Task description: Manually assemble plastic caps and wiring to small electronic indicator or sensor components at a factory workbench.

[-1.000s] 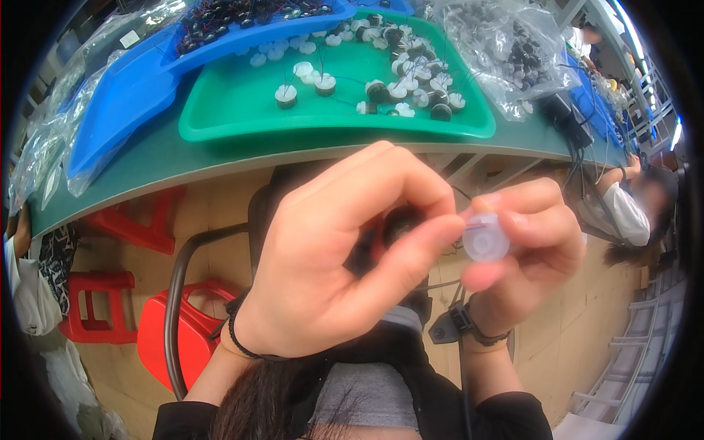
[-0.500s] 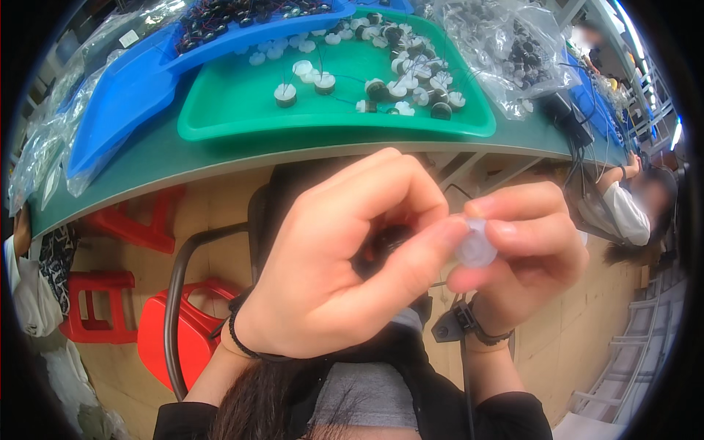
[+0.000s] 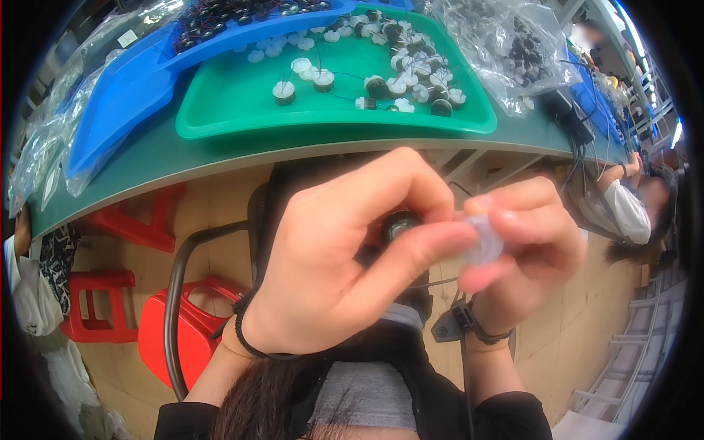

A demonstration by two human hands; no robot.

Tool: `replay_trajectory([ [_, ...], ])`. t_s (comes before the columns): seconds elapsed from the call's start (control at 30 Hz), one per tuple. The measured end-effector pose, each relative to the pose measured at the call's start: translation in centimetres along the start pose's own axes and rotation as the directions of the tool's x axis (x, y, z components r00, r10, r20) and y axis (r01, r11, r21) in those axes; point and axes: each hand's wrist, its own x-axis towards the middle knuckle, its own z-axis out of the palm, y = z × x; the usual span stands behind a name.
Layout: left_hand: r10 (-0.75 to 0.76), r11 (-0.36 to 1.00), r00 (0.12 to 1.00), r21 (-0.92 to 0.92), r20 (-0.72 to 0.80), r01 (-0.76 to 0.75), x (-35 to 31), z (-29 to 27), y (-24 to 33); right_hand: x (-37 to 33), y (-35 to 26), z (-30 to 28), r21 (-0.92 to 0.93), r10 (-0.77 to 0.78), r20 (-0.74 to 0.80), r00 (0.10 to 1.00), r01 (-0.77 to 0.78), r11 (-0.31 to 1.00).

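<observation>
In front of my body, above my lap, both hands are raised close together. The fingers of my right hand (image 3: 532, 235) pinch a small translucent white plastic cap (image 3: 482, 240), slightly blurred. My left hand (image 3: 352, 249) is closed, its thumb and forefinger tips meeting at the cap's left edge. Within the curl of its fingers shows a dark round part (image 3: 401, 224), mostly hidden. A thin wire (image 3: 440, 282) runs below the fingertips toward my right hand. Beyond, a green tray (image 3: 242, 121) holds several dark round parts with white flower-shaped caps and thin wires.
Blue trays (image 3: 121, 121) stand left and behind, one with many dark wired parts. A clear plastic bag (image 3: 506, 81) of parts lies at the right of the green table (image 3: 154, 158). Red stools (image 3: 172, 330) and a chair arm (image 3: 176, 293) are at left; another person (image 3: 631, 209) sits at right.
The cap has shifted slightly right and turned between my fingertips. The dark round part in my left hand shows more plainly now.
</observation>
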Motion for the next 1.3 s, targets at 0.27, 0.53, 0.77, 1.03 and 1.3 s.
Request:
replay_trajectory([
  [0.27,0.362,0.916,0.932,0.198,-0.034,-0.349,0.6,0.1,-1.2,0.0,0.0,-0.5,0.078,0.105,-0.014,0.994,-0.103,0.992],
  [0.53,0.524,0.757,0.852,0.454,0.008,-0.470,1.0,0.0,-1.5,0.2,-1.3,-0.1,0.201,0.407,-0.048,0.912,-0.390,0.899],
  [0.77,0.581,0.692,0.813,0.511,0.025,-0.510,0.9,0.5,-1.1,-0.3,-1.0,0.1,0.205,0.324,-0.062,0.944,-0.306,0.930],
  [1.03,0.642,0.686,0.766,0.421,0.035,-0.594,1.2,0.1,-1.5,-0.2,-1.3,0.1,0.176,0.319,-0.056,0.946,-0.306,0.936],
  [1.3,0.502,0.780,0.865,0.432,0.001,-0.453,0.8,0.1,-1.2,0.0,-1.1,-0.2,0.165,0.429,-0.026,0.903,-0.420,0.893],
])
